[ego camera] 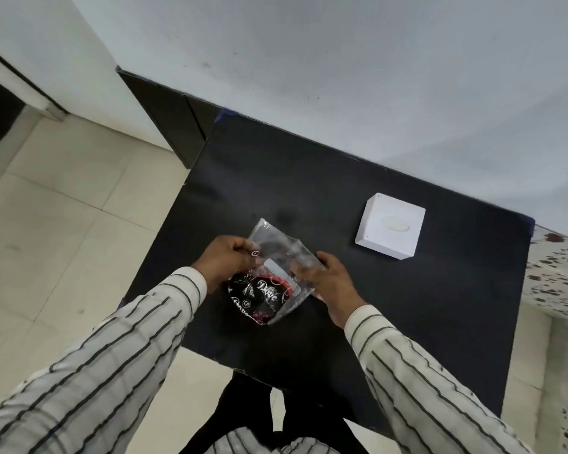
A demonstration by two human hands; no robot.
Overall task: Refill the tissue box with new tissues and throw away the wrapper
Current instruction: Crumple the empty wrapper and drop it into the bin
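Tissue wrapper (277, 257): clear plastic w/ dark print, held above black table (407, 306) btwn both hands. Left hand (227, 260) fingers pinched on its left edge; right hand (328, 283) fingers clamped on right edge. White tissue box (391, 226) on table, well apart to right.

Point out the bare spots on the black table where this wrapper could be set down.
Bare black table runs along the wall behind the wrapper and left of the white tissue box. More lies in front of the box, right of the right hand. The crowded spot is under both hands, left hand included.
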